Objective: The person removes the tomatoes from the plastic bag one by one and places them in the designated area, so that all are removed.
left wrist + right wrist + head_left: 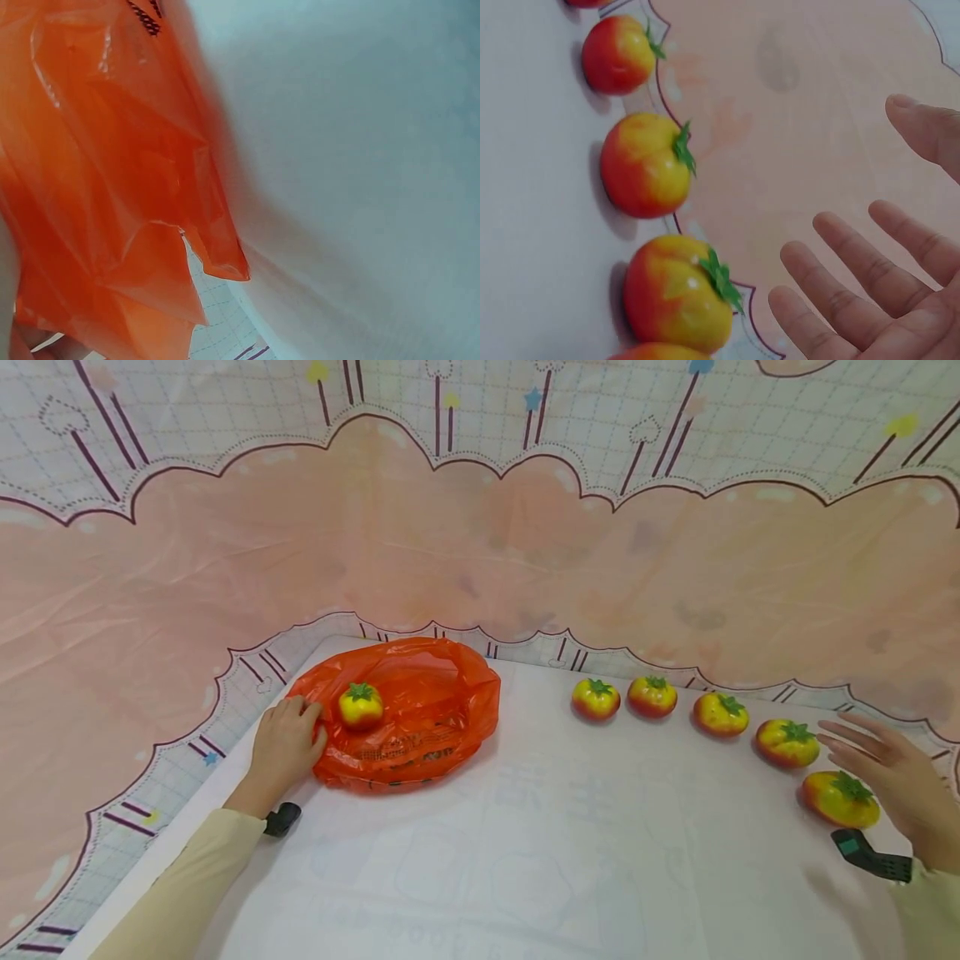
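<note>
A thin red-orange plastic bag (pixel 420 764) lies spread at the left of the white table, with one yellow-and-red tomato (pixel 361 707) on it near its left side. My left hand (pixel 288 735) grips the bag's left edge; in the left wrist view the bag (pixel 112 165) hides most of the fingers. At the right, my right hand (pixel 892 768) hovers with fingers spread and holds nothing. Nearest to it are two tomatoes, one at the row's near end (pixel 840 799) and one just behind it (pixel 787 743). The right wrist view shows the palm (pixel 907 330) beside the tomatoes.
More tomatoes with green leafy tops, among them one at the row's left end (pixel 596 700), form a curve along the table's back right. Behind the table (pixel 540 860) hangs a pink-and-white patterned cloth (pixel 480 552), close to the row.
</note>
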`<state>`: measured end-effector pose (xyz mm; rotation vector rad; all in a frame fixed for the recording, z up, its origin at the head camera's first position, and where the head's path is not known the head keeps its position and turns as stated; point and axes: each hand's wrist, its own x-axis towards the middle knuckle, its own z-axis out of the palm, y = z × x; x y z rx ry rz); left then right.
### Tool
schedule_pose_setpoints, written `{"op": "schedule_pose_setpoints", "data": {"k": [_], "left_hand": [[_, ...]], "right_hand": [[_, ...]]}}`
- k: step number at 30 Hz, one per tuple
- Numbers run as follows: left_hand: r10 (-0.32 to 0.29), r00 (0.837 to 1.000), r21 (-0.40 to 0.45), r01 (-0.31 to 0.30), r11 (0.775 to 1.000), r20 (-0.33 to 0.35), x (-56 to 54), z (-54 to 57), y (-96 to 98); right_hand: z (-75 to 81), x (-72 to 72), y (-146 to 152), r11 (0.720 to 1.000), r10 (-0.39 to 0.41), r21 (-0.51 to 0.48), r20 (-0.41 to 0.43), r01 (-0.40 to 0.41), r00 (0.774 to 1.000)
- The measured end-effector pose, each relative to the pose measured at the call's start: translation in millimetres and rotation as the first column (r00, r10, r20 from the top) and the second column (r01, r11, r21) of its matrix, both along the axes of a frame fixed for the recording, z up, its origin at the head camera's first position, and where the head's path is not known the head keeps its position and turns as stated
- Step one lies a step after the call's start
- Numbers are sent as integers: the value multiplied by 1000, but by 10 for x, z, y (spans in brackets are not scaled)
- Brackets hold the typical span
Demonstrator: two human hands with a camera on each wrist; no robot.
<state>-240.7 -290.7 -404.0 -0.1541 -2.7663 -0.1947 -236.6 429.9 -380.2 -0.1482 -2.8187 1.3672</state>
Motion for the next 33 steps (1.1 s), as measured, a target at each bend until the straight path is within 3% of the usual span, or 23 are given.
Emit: {"op": "schedule_pose_setpoints", "data": {"k": [2,6,13,20,27,33], "left_hand": [[2,1000,0,-2,1000,1,-4,-5,1],[-2,1000,-2,2,1000,-13,-13,-20,0],[-9,1000,-5,9,1000,-26,-27,-34,-16],[-8,1000,-11,8,1000,-24,-22,-26,-14],[-25,999,-5,24,1000,-41,-29,-41,-20],[-18,999,-2,18,1000,-29,-36,-47,-27]], "right_hand": [[64,-16,-81,998,27,58,35,-29,999],[146,-60,-215,988,91,120,25,-94,996],[256,-105,-538,984,178,19,38,-178,983],[339,-197,-917,967,254,-2,69,-254,965],[319,-299,-1281,906,419,-29,-73,-422,905],[317,-364,-1635,883,468,-25,-31,-468,883]]}}
